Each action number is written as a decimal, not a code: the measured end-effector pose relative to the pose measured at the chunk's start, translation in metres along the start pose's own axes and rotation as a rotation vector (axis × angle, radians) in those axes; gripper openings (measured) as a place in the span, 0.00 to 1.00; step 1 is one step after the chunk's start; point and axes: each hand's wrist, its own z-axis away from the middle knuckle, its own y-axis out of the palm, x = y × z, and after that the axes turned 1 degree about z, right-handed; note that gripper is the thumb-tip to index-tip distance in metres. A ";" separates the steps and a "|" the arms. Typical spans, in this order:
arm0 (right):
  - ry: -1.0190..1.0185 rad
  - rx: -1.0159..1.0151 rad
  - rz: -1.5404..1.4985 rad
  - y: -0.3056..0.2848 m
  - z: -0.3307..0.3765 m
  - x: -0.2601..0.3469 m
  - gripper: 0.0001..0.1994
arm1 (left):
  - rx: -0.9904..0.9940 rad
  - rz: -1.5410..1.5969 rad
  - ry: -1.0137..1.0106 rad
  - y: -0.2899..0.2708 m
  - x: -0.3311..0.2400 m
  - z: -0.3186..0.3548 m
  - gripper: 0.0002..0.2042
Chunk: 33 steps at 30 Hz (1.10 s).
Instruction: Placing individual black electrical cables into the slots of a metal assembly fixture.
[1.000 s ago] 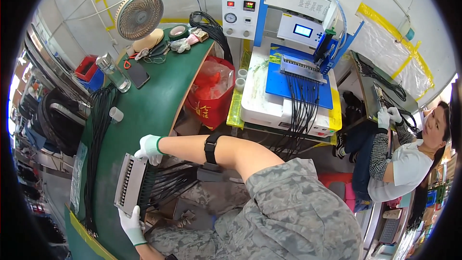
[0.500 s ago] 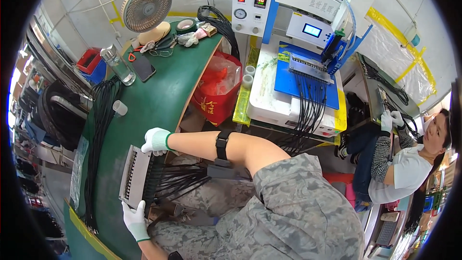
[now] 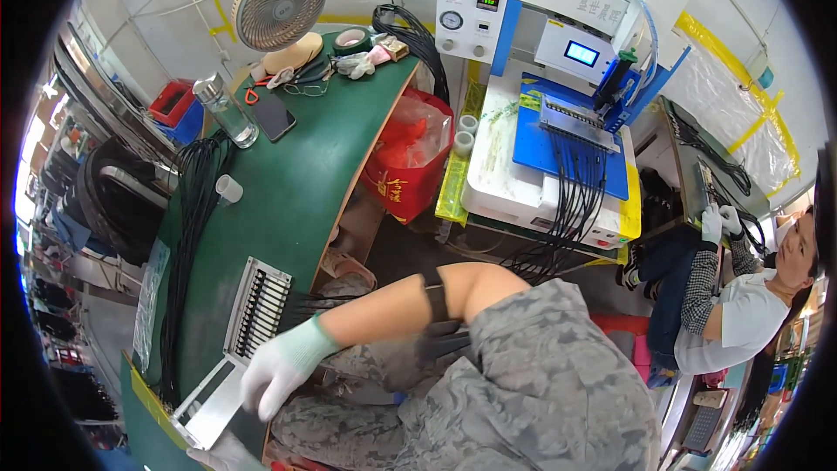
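Observation:
A metal fixture lies on the green table with a row of silver connector ends exposed in it. Black cables run from its right side toward my lap. A flat silver cover plate with a long slot extends from the fixture's near end; whether the two are joined I cannot tell. My left hand, gloved in white, grips the plate's near end, its fingers partly under it. My gloved right hand is over the plate's right edge, slightly blurred, fingers extended and apart, with nothing visible in them.
Bundled black cables lie along the table's left side, near a white cup, glass bottle and phone. A fan stands behind. Rightward are a red bag, a bench machine and a seated co-worker.
The cover plate has come off the row of connectors toward the near end. Both hands have moved nearer to me, the right leaving the fixture's far end. The view has shifted slightly.

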 end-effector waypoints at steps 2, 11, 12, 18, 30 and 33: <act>0.184 -0.145 -0.070 -0.014 0.042 -0.022 0.21 | -0.062 -0.076 0.065 -0.010 0.013 0.004 0.20; 0.668 -0.735 0.020 -0.052 0.201 -0.084 0.22 | -0.114 -0.266 -0.136 -0.044 -0.018 0.028 0.23; 0.688 -0.665 0.106 -0.057 0.209 -0.088 0.28 | 0.001 -0.029 -0.043 -0.009 -0.037 0.024 0.27; 0.323 -0.311 -0.211 -0.046 0.126 -0.124 0.41 | 0.383 -0.924 0.375 0.031 -0.024 -0.015 0.48; 0.505 -0.208 -0.530 0.001 0.045 -0.076 0.24 | 0.437 -0.946 0.322 0.037 -0.023 -0.012 0.48; 0.551 -0.351 -0.708 -0.006 0.031 -0.040 0.18 | 0.429 -0.931 0.322 0.038 -0.019 -0.011 0.48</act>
